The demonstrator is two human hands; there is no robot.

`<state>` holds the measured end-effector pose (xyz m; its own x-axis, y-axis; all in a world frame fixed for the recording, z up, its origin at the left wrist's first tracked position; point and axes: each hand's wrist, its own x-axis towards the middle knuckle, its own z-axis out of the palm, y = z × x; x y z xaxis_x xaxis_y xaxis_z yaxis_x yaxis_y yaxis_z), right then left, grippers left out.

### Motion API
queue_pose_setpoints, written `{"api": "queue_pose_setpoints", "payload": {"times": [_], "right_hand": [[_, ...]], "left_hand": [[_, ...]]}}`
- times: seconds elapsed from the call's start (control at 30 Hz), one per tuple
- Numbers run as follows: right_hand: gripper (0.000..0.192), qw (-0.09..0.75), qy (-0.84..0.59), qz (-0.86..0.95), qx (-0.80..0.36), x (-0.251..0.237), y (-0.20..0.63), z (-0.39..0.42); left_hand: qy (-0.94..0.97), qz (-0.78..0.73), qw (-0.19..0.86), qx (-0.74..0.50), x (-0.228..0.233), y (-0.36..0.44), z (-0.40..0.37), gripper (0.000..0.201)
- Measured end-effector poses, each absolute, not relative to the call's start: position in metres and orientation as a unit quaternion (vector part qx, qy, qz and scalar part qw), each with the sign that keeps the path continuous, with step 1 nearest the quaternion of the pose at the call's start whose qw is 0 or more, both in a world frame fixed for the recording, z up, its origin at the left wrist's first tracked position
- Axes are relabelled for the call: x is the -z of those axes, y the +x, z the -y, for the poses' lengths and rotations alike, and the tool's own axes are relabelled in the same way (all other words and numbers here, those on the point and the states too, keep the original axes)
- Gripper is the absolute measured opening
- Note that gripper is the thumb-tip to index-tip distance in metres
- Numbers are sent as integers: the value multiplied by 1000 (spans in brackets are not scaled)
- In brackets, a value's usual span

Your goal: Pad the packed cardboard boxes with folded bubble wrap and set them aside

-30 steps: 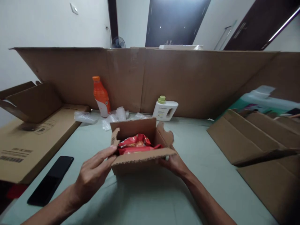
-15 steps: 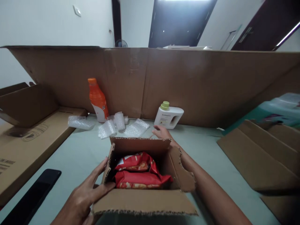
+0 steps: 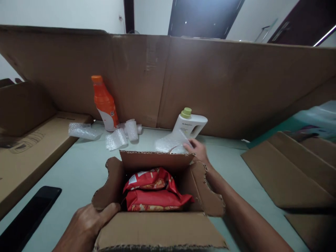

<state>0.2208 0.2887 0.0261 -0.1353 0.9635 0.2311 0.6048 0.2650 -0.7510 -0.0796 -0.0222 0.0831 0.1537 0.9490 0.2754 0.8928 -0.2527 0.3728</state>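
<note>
An open cardboard box point(image 3: 157, 227) stands in front of me with its flaps folded outward. Inside it lie red snack packets point(image 3: 157, 199) with printed pictures. My left hand point(image 3: 89, 220) grips the box's near left corner, the thumb over the edge by a side flap and the other fingers hidden. Beyond the box's far flap, my right hand point(image 3: 198, 150) pinches a sheet of bubble wrap point(image 3: 170, 141), one edge of which is lifted. Right behind that sheet is a white bottle point(image 3: 193, 122) with a green cap.
An orange bottle point(image 3: 105, 105) and several bubble wrap pieces point(image 3: 117, 139) are at the back left. A black phone point(image 3: 31, 217) lies at left near a flat carton point(image 3: 44, 136). A tall cardboard panel point(image 3: 210, 84) closes the back. Folded cardboard point(image 3: 286, 171) and a teal container point(image 3: 301, 122) stand right.
My right hand has closed on the bubble wrap sheet and drawn it rightward, lifting an edge. The left side flap has swung outward over my left hand's fingers. The view has tipped downward.
</note>
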Motion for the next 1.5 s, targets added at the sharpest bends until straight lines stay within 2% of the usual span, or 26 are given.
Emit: {"api": "queue_pose_setpoints", "payload": {"times": [0.17, 0.23, 0.3, 0.37, 0.43, 0.47, 0.53, 0.63, 0.73, 0.9, 1.03, 1.17, 1.27, 1.37, 1.43, 1.5], "right_hand": [[42, 333, -593, 671, -294, -27, 318, -217], [47, 318, -616, 668, -272, -29, 342, -187], [60, 309, -618, 687, -227, -36, 350, -158], [73, 287, -559, 743, -230, -47, 340, -129], [80, 253, -445, 809, -290, -55, 315, -105], [80, 243, -391, 829, -318, -57, 300, -97], [63, 263, -344, 840, -328, -55, 269, -90], [34, 338, -372, 821, -273, -45, 235, -108], [24, 371, -410, 798, -239, -37, 221, -145], [20, 378, -462, 770, -223, -34, 219, -193], [24, 357, -463, 776, -236, -32, 226, -202], [50, 315, -462, 801, -212, -25, 258, -203], [60, 211, -501, 829, -130, -14, 288, -201], [48, 154, -522, 835, -85, -6, 303, -192], [30, 155, -529, 832, -62, -6, 305, -182], [24, 161, -543, 823, -39, -11, 308, -169]], "left_hand": [[752, -610, 15, -250, -63, -83, 30, 42], [747, -618, 5, -243, -56, -85, 32, 48], [746, -617, -6, -251, -50, -87, 34, 54], [747, -609, -12, -268, -46, -89, 35, 56], [744, -604, -13, -285, -45, -89, 35, 54], [741, -603, -14, -294, -46, -89, 33, 51], [736, -601, -20, -313, -52, -88, 26, 42], [732, -601, -24, -320, -68, -86, -2, 25], [728, -610, -4, -314, -81, -84, -50, 24], [710, -628, 60, -315, -84, -77, -118, 29], [702, -630, 88, -318, -79, -77, -129, 29], [708, -629, 96, -308, -80, -82, -125, 29], [711, -626, 115, -297, -81, -87, -131, 31], [716, -616, 140, -296, -82, -92, -145, 32], [715, -614, 143, -302, -81, -93, -152, 34], [706, -614, 126, -330, -81, -94, -152, 35]]}}
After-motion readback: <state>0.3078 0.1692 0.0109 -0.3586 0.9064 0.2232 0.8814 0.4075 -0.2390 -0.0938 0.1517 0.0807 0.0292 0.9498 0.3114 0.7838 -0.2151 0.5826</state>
